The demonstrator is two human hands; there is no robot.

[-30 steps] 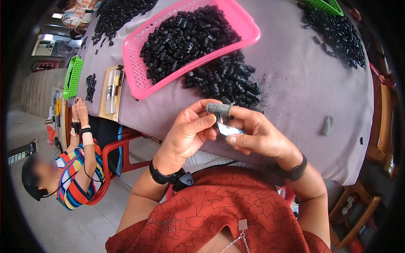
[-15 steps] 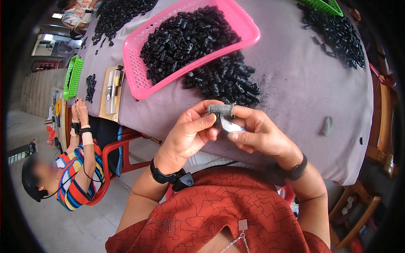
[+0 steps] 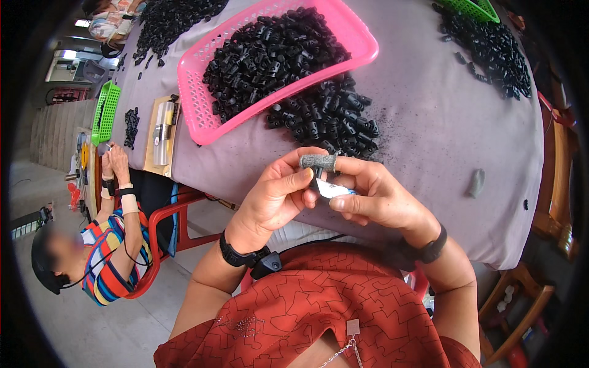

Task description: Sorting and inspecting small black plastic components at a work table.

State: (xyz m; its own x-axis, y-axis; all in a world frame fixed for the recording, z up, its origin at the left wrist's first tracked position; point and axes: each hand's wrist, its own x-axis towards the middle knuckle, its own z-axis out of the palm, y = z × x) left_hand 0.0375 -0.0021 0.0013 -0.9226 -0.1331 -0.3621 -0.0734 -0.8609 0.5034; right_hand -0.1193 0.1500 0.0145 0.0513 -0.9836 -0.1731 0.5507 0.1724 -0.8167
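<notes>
In front of my chest, my left hand (image 3: pixel 276 187) pinches a small black plastic part (image 3: pixel 316 173) between thumb and fingers. My right hand (image 3: pixel 377 193) is closed on a short, pale metal blade (image 3: pixel 330 189) with blue at its gripped end. The blade's tip touches or nearly touches the black part; the exact contact is hard to see. A grey knitted finger sleeve (image 3: pixel 318 162) bridges the two index fingers; it seems to be on the right one. Just beyond my hands, a pile of similar black parts (image 3: pixel 331 119) lies on the cloth.
A pink basket (image 3: pixel 202 129) full of black parts stands tilted behind the pile. Another grey sleeve (image 3: pixel 477 183) lies at right, below more black parts (image 3: pixel 491 52). At left are a wooden board (image 3: pixel 153 144), a green basket (image 3: pixel 105 113) and a seated person (image 3: pixel 116 251).
The blade has turned slightly, and its flat face shows more clearly beside the black part. Both hands have stayed nearly in place, the grey sleeve shifting slightly left.
</notes>
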